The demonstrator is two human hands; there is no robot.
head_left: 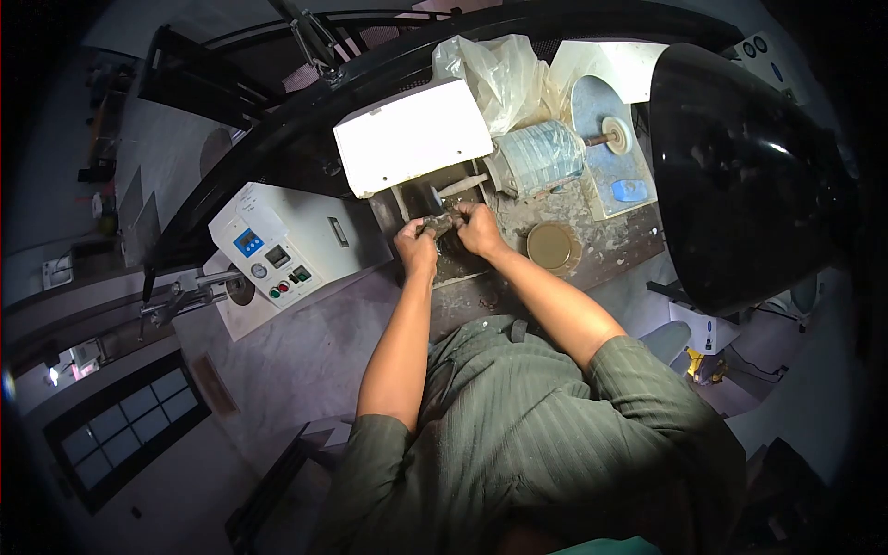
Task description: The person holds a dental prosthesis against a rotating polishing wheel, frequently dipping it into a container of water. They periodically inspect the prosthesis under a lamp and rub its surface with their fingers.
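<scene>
My left hand (416,246) and my right hand (479,230) are closed on the two ends of a small, dark brownish piece (438,225), whose kind I cannot make out. The piece is at the front of a bench grinder, just below a thin wheel (437,196) on a tapered spindle (462,185). Whether it touches the wheel is hidden. A white hood (413,134) covers the wheel from above. To the right, the grinder's motor (541,159) is wrapped in clear plastic. Near my right wrist stands a round bowl (552,246) of murky brownish liquid.
A white buffing wheel (616,135) sits on the motor's right shaft, above a blue block (629,191). Crumpled plastic (495,79) lies behind. A white control box (287,245) stands at left, and a large black lamp shade (731,176) hangs close at right.
</scene>
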